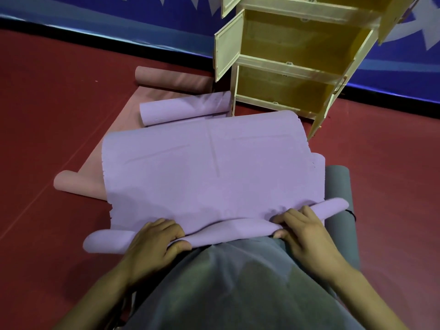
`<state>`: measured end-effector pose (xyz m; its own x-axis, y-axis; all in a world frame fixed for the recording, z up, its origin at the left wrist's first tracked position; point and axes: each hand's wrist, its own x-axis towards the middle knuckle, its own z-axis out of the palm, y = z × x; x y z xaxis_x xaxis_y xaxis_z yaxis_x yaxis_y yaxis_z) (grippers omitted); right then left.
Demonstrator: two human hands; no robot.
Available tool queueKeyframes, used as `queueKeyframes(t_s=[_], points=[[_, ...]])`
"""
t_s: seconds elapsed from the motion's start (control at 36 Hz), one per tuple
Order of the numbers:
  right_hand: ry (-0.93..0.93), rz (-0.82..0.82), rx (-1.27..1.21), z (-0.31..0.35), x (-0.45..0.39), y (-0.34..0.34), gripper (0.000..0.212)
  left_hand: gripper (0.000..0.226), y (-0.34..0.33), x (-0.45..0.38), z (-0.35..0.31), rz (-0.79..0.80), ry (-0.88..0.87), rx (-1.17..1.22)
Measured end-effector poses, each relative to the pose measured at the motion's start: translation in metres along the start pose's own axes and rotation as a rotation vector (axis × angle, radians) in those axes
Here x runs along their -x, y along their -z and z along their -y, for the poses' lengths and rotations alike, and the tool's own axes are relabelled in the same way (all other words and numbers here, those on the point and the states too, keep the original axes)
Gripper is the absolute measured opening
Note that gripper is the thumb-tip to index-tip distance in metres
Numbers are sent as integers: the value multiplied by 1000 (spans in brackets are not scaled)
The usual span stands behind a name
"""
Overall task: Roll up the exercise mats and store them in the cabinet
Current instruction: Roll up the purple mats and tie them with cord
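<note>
Both hands pinch the near edge of the purple mat (209, 167), left hand (154, 241) and right hand (307, 234) set apart, likely to start the roll evenly. The mat lies in front of the open cabinet (292, 67), ready for storing.

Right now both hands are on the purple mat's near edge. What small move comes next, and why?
Probably roll that edge forward another turn. The left hand and right hand grip only a thin started roll, and most of the purple mat lies flat toward the cabinet.
</note>
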<state>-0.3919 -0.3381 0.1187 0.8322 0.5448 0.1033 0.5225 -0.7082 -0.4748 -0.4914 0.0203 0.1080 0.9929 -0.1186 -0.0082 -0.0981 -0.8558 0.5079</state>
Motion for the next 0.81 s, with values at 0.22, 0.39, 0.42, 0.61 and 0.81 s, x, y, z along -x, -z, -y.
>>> queueKeyframes(t_s=[0.22, 0.39, 0.42, 0.61, 0.81], points=[[-191, 91, -283, -1, -17, 9, 16, 33, 10, -7, -2, 79, 187, 111], [-130, 266, -199, -7, -25, 15, 26, 30, 16, -9, -7, 154, 311, 81], [-132, 263, -195, -7, -28, 14, 27, 26, 16, -9, -9, 146, 331, 91], [-111, 54, -127, -9, -29, 1, 21, 23, 14, -13, -16, 70, 396, 49], [-154, -138, -30, -8, -28, -13, 18, 27, 16, -22, -19, 7, 464, 31]])
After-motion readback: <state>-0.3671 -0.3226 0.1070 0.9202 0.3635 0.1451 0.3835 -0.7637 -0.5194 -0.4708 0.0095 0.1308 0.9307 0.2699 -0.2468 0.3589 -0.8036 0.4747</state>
